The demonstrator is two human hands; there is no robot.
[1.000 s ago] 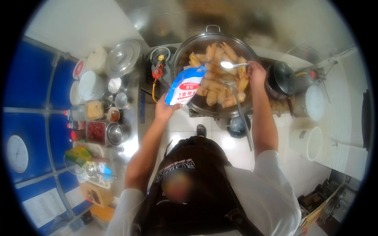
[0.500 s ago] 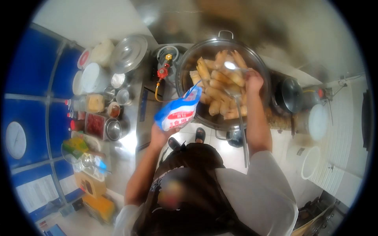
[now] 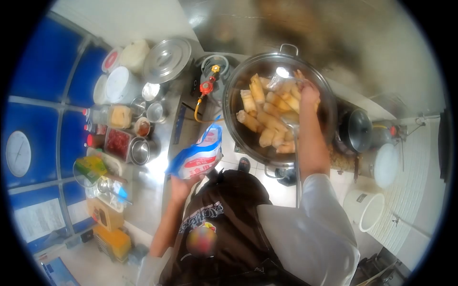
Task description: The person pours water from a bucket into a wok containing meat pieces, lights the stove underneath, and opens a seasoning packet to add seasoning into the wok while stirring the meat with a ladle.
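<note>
My left hand (image 3: 181, 187) grips the bottom of a blue-and-white plastic bag (image 3: 202, 155) with red print, beside the big pot. Its upper end is open; the contents are hidden. My right hand (image 3: 309, 91) is closed on a spoon (image 3: 282, 73) above the pot. The spoon's bowl shines white, and I cannot tell whether anything is in it. The wide steel pot (image 3: 229, 117) holds several tan pieces that look like pig's trotters (image 3: 270, 119) in dark liquid. A long-handled ladle (image 3: 296, 157) rests in the pot, its handle passing under my right forearm.
A gas bottle with a red regulator (image 3: 206, 87) stands left of the pot. Along the left counter are a steel lid (image 3: 167, 59), bowls, bottles and a tray of red food (image 3: 118, 144). To the right are a black wok (image 3: 358, 129) and a white bucket (image 3: 371, 212).
My left hand has drawn the bag down and left, away from the pot's rim. My right hand and the spoon stay over the pot. The view has shifted slightly.
</note>
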